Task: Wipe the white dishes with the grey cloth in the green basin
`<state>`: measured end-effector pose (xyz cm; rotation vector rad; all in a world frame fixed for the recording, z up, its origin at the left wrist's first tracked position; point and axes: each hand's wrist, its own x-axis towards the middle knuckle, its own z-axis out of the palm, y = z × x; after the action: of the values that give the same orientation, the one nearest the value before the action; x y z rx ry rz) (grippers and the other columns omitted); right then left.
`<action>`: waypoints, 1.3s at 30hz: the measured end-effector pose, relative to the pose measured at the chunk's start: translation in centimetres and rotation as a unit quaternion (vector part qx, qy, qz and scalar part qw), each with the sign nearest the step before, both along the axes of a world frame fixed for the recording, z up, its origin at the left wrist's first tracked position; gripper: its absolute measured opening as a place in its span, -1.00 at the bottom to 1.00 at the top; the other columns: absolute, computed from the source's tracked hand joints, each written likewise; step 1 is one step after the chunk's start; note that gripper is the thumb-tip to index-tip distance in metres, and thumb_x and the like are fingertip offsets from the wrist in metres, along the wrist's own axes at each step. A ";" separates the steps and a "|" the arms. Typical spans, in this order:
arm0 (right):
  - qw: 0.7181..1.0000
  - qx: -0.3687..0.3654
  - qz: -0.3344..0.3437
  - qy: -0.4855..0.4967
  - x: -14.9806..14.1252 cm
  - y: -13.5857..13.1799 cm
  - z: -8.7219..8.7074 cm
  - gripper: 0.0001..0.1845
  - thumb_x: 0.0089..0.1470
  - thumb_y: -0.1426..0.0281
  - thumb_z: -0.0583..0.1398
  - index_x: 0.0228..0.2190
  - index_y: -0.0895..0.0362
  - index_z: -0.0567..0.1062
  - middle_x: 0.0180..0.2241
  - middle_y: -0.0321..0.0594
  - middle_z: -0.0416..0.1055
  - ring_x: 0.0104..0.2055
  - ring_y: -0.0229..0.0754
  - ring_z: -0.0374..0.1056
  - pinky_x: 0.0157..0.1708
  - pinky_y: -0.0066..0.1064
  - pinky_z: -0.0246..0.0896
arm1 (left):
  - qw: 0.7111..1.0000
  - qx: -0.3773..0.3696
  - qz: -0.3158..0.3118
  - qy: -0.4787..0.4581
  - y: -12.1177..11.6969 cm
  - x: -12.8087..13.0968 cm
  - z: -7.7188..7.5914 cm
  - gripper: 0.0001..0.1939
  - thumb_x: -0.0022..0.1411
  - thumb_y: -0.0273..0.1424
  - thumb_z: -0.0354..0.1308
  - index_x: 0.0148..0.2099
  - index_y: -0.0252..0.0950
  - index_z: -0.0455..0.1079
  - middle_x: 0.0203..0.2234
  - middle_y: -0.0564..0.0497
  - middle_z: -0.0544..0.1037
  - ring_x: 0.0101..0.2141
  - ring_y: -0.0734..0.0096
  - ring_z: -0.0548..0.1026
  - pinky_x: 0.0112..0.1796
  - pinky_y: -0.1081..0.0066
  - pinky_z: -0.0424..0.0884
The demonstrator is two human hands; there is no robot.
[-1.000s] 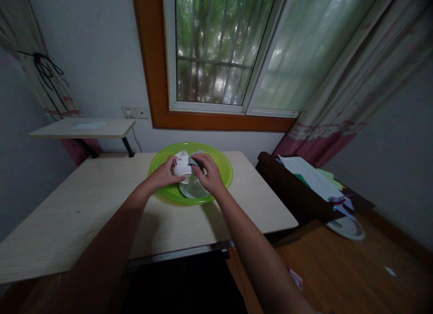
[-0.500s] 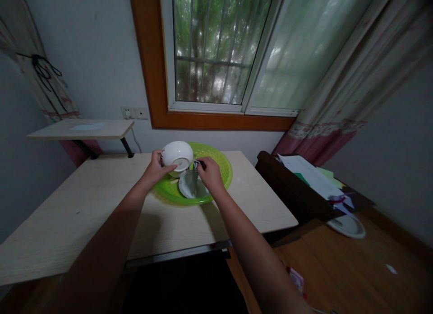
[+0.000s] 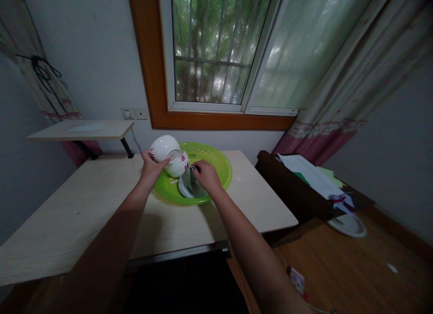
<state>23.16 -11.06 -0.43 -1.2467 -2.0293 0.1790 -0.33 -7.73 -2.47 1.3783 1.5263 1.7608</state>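
Note:
A round green basin (image 3: 216, 169) sits on the pale wooden table (image 3: 84, 210) under the window. My left hand (image 3: 150, 167) is closed on a white bowl (image 3: 163, 148) with red marks, tilted and lifted over the basin's left rim. A second white bowl with red marks (image 3: 179, 164) sits just under it inside the basin. My right hand (image 3: 204, 175) is closed on a grey cloth (image 3: 191, 175) and rests over a white plate (image 3: 188, 187) lying in the basin.
A small raised shelf (image 3: 81, 129) stands at the table's back left. A dark wooden piece of furniture with papers (image 3: 304, 178) stands to the right of the table. A white plate (image 3: 348, 226) lies on the wooden floor beyond it.
My left hand lifted the white bowl up and to the left, away from the cloth, uncovering a second bowl beneath. My right hand dropped with the cloth onto the plate.

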 end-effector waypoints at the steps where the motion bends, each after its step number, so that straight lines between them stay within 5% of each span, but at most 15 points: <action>1: 1.000 0.000 0.001 0.000 0.0 0.0 0.0 -0.75 0.14 0.56 0.18 -0.19 0.18 0.61 -0.20 -0.10 0.57 -0.11 -0.12 0.43 -0.02 -0.36 0.26 | 1.000 -0.005 0.007 0.000 -0.1 0.1 0.2 -0.21 -0.13 -0.28 0.48 0.01 -0.15 0.03 -0.07 -0.07 0.41 -0.05 0.16 0.52 0.05 0.10 0.46; 7: 1.000 -0.006 0.005 -0.002 0.0 0.1 -0.2 -0.75 0.14 0.56 0.19 -0.19 0.16 0.62 -0.18 -0.10 0.57 -0.10 -0.11 0.44 0.01 -0.35 0.27 | 0.995 -0.052 0.051 0.065 -0.7 0.9 1.2 -0.26 -0.13 -0.40 0.44 -0.01 -0.19 0.03 -0.05 -0.10 0.39 -0.04 0.14 0.49 0.06 0.09 0.43; 17: 1.000 -0.013 0.008 -0.008 0.0 0.3 -0.4 -0.75 0.15 0.55 0.20 -0.17 0.15 0.62 -0.17 -0.10 0.58 -0.09 -0.12 0.45 0.01 -0.35 0.28 | 0.982 -0.046 0.072 0.170 0.1 0.9 0.3 -0.32 -0.14 -0.42 0.42 -0.05 -0.20 0.09 -0.07 -0.11 0.38 0.02 0.06 0.45 0.06 0.12 0.40; 27: 1.000 -0.015 0.014 -0.008 -0.1 0.3 -0.4 -0.73 0.13 0.57 0.20 -0.15 0.14 0.61 -0.16 -0.10 0.58 -0.08 -0.11 0.45 0.02 -0.34 0.28 | 0.959 -0.111 0.036 0.257 0.0 1.1 0.9 -0.45 -0.08 -0.34 0.41 -0.15 -0.21 0.13 -0.20 -0.13 0.47 -0.11 -0.02 0.51 -0.10 0.12 0.45; 39: 1.000 -0.020 0.013 -0.009 -0.2 0.4 -0.6 -0.73 0.13 0.56 0.20 -0.15 0.14 0.61 -0.14 -0.10 0.58 -0.07 -0.11 0.46 0.03 -0.34 0.28 | 0.965 -0.082 -0.021 0.249 0.3 1.1 0.8 -0.69 0.09 -0.39 0.25 -0.19 -0.20 0.17 -0.24 -0.07 0.49 -0.12 0.08 0.50 -0.05 0.14 0.42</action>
<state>23.01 -10.70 -0.98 -1.2516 -2.0667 0.2237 0.81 -7.46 -1.70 1.8422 1.8250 1.2792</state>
